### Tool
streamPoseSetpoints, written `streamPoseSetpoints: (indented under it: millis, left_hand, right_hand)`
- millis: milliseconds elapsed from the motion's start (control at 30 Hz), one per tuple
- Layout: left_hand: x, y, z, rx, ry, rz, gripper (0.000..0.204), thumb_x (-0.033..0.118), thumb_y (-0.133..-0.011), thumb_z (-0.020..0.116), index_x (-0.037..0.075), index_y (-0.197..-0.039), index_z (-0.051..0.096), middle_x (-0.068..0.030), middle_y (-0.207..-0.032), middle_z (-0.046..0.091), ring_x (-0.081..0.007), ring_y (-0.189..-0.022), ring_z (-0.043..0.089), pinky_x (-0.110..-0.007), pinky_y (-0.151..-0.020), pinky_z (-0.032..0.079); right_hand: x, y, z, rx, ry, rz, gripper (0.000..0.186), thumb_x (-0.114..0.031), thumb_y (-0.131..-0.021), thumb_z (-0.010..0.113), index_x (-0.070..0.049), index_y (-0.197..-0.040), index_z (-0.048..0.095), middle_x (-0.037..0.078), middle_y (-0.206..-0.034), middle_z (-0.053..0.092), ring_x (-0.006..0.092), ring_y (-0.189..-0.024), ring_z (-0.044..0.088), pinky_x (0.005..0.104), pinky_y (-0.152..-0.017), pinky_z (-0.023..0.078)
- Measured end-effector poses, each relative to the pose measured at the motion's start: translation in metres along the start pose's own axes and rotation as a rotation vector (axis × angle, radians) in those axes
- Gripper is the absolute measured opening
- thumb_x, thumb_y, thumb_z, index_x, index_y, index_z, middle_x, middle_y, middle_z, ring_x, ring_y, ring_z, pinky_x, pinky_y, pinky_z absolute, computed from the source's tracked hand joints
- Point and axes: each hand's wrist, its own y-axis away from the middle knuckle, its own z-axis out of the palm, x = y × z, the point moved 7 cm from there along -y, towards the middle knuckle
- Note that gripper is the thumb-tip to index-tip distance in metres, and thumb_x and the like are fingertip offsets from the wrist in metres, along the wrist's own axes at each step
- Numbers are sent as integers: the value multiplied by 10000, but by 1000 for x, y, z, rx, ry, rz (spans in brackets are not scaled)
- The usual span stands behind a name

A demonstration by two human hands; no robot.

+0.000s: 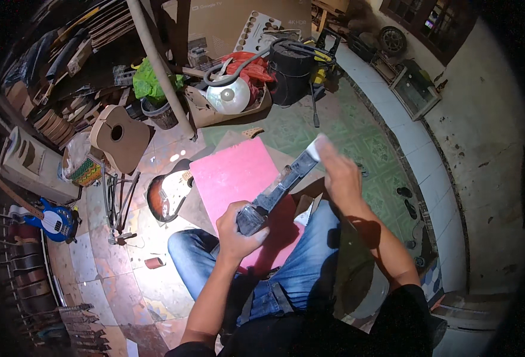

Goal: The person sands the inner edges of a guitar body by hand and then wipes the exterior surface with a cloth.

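Note:
My left hand is closed round the lower, blocky end of a long dark grey bar, which slants up to the right over my lap. What the bar is I cannot make out. At its upper end is my right hand, blurred by motion, its fingers closed on a small white cloth-like piece against the bar. Beneath the bar a pink sheet lies on the floor before my knees. Left of the sheet lies a sunburst electric guitar body with a white pickguard.
An unfinished acoustic guitar leans at the left, near a blue electric guitar. A black bucket with a hose and a cardboard box holding a round white lamp-like thing stand ahead. A pole rises at the back left.

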Motion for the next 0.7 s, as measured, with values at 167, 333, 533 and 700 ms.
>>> streamPoseSetpoints:
  millis: [167,333,533,700]
  left_hand:
    - [-1,-2,5,-6,26,11,524,108,-594,861,17,-1056,631,-93,-837,722,-181,-743,712,-318,-732,574]
    - [-3,1,1,-13,37,-7,516,110,-592,858,15,-1048,635,-95,-837,723,-181,-745,713,-318,-736,574]
    - [-6,6,-4,24,35,-31,479,128,-593,831,30,-1011,620,-78,-866,689,-176,-772,684,-314,-755,548]
    - [-8,6,-4,19,51,-55,469,122,-596,829,32,-1006,618,-76,-863,687,-174,-777,684,-316,-755,548]
  right_hand:
    - [-4,-3,-15,115,-1,84,633,50,-818,595,-104,-1431,571,104,-1486,561,380,-1016,690,454,-859,559]
    - [10,-5,-22,121,-15,57,640,60,-809,582,-106,-1427,573,104,-1514,533,371,-992,698,450,-838,571]
    - [-7,-13,-28,32,20,69,655,85,-766,575,-96,-1395,603,117,-1475,569,351,-1002,688,444,-864,559]
    - [-24,10,2,-118,97,-77,691,86,-744,582,-122,-1402,606,108,-1445,604,287,-949,690,409,-795,530]
